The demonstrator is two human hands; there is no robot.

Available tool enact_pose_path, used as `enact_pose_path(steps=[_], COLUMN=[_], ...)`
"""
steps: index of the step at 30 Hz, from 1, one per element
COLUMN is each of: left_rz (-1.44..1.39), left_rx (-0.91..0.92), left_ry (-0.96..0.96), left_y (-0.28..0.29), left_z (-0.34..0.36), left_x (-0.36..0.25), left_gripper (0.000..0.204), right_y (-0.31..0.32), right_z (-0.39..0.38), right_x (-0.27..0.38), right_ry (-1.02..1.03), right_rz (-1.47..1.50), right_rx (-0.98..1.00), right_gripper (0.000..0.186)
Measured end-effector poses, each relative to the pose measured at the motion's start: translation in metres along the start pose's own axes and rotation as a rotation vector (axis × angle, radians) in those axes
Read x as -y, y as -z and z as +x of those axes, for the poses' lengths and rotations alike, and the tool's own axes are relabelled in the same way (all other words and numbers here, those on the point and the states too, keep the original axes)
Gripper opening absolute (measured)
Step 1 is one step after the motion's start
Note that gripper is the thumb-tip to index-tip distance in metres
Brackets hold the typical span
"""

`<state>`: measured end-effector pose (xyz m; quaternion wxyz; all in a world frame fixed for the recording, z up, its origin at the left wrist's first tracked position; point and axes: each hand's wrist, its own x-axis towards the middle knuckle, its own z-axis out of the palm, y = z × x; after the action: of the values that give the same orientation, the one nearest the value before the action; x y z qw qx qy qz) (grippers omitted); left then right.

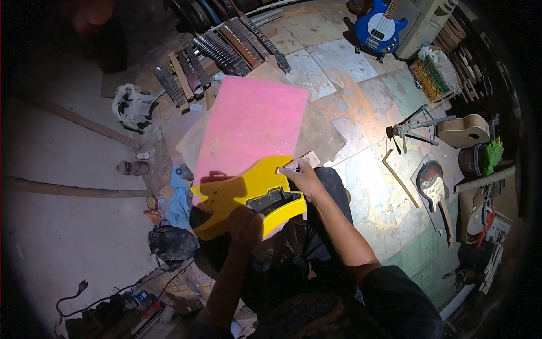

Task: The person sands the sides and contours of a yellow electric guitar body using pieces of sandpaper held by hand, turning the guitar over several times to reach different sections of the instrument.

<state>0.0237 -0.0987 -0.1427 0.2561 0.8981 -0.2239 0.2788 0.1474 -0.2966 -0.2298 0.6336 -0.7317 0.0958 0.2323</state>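
Observation:
A glossy yellow electric guitar body [226,195] lies tilted over my lap, its dark routed cavity facing up. My left hand [246,226] is closed round its near edge, beside the cavity. At the far right horn, my right hand [304,179] is closed on a small pale piece of sandpaper [308,159], pressed against the body's edge; its fingertips are partly hidden. Beyond the body lies a flat pink board [254,116], partly covered by the body's near left part.
Several guitar necks [228,45] lie at the far left. A blue bass guitar [378,25] stands at the far right. On the right are a sunburst guitar [432,183], a metal stand [415,129] and an acoustic guitar body [466,131]. A black plastic bag [172,243] sits near left.

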Motion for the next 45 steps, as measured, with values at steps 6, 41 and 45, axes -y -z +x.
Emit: enact_pose_path(steps=[6,41,45], left_rz=[0.009,0.081,-0.018], left_rx=[-0.007,0.152,0.138], left_ry=[0.007,0.369,0.499], left_y=[-0.002,0.011,0.01], left_z=[0.005,0.085,0.106], left_x=[0.002,0.043,0.06], left_gripper=[0.012,0.059,0.058], right_y=[0.008,-0.034,-0.029], right_z=[-0.001,0.009,0.025], right_x=[-0.005,-0.015,0.02], right_ry=[-0.02,0.259,0.062], right_rz=[-0.015,-0.02,-0.06], right_rx=[-0.02,-0.512,-0.545], right_gripper=[0.029,0.03,0.034])
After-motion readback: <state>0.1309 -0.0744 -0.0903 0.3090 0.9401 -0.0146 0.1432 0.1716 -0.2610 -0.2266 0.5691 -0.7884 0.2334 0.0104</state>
